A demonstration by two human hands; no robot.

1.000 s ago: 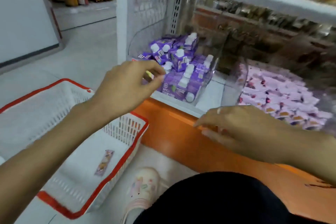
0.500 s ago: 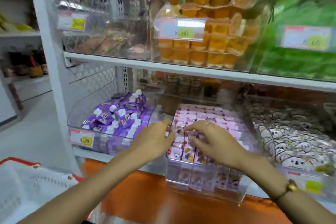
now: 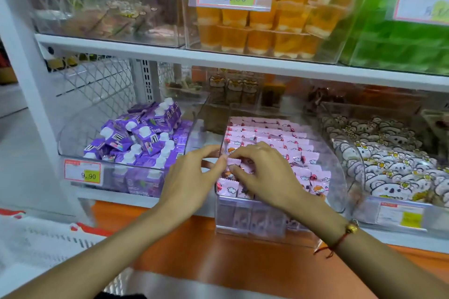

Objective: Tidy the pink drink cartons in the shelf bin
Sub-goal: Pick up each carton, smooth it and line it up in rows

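Both hands in the clear plastic shelf bin (image 3: 279, 230) of pink drink cartons (image 3: 274, 138).
Left hand (image 3: 192, 177) and right hand (image 3: 264, 172) meet at the front row — fingers curled, pinching one small pink carton (image 3: 233, 162) between them.

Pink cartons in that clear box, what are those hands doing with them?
A person is straightening the pink cartons in a clear bin on a shop shelf. The left hand and right hand meet at the bin's front left, fingers pinching cartons there. The rows behind look neat. A bin of purple cartons sits beside it.
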